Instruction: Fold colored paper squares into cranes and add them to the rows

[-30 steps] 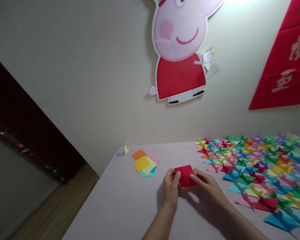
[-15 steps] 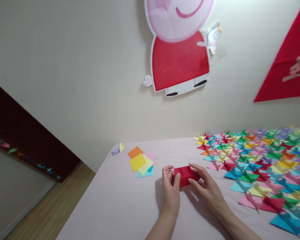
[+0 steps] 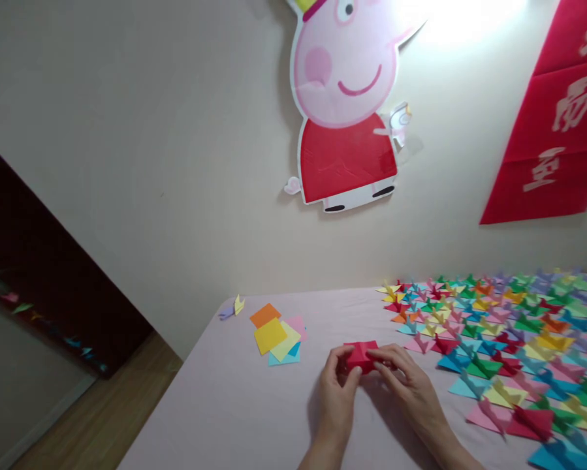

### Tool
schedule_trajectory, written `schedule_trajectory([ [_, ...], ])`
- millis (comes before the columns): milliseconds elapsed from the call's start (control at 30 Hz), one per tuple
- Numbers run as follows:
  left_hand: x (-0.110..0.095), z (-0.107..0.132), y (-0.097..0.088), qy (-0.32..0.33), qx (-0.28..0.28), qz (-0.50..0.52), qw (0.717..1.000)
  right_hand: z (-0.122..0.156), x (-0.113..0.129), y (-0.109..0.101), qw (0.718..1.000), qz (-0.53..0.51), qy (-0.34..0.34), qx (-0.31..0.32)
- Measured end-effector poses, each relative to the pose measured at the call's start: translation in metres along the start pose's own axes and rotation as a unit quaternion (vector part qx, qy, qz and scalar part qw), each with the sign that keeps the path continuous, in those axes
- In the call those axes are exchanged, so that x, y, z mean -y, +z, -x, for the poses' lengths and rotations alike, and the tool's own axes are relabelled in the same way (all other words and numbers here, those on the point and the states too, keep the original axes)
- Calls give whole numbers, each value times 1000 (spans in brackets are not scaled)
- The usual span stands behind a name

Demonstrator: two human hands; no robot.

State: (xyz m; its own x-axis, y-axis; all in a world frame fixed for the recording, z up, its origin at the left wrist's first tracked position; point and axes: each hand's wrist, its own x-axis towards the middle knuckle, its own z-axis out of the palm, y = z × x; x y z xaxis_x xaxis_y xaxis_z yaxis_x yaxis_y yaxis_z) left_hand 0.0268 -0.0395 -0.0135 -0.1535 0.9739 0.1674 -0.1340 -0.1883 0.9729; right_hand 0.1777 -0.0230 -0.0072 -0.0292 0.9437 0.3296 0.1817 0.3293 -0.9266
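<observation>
Both hands hold a small red sheet of origami paper [image 3: 360, 354], which shows crease lines and is partly bent. My left hand [image 3: 338, 385] pinches its left side, thumb at the near edge and fingers behind. At the right side, my right hand [image 3: 403, 378] grips the paper between thumb and fingers, its fingertips over the top. The hands cover both ends of the sheet. Left of them lies a loose group of square papers, with a yellow sheet [image 3: 270, 336] on top and an orange sheet [image 3: 265, 316] behind.
Rows of folded paper cranes [image 3: 508, 346] in many colours cover the table's right side. Two folded pieces, one yellow [image 3: 239, 305] and one purple [image 3: 227, 314], sit at the far left corner. A pig cutout [image 3: 347, 156] and a red banner [image 3: 542, 143] hang on the wall.
The camera view has tilted up, so everything sits lower. My right fingers have moved inward over the red paper's top, and the sheet looks more bent.
</observation>
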Motion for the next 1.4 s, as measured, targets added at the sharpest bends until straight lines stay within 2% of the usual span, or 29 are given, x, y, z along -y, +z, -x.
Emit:
schedule_trajectory([
  [333,-5,-1,0,42,-25,-86,995,0,-4,1,995,86,-41,-13],
  [533,-6,-1,2,-3,1,0,1000,1,-6,1,993,103,-59,-21],
  [667,-7,-2,2,-16,-7,26,1000,2,-6,2,991,107,-74,-19],
  [800,-6,-3,1,-16,-20,54,998,1,-5,4,996,63,-59,-10],
  [900,-6,-4,0,-20,-26,76,997,0,-6,3,999,16,-26,-27],
  [1000,-6,-4,-1,-26,-24,72,997,-2,-6,3,998,-43,24,-42],
  [1133,-10,-2,0,-41,-1,65,997,-4,-5,4,987,-128,91,-22],
  [1267,-14,0,1,-52,29,54,997,-4,-3,4,983,-153,102,7],
  [1400,-16,0,0,-63,20,63,996,-3,-3,4,983,-161,86,29],
])
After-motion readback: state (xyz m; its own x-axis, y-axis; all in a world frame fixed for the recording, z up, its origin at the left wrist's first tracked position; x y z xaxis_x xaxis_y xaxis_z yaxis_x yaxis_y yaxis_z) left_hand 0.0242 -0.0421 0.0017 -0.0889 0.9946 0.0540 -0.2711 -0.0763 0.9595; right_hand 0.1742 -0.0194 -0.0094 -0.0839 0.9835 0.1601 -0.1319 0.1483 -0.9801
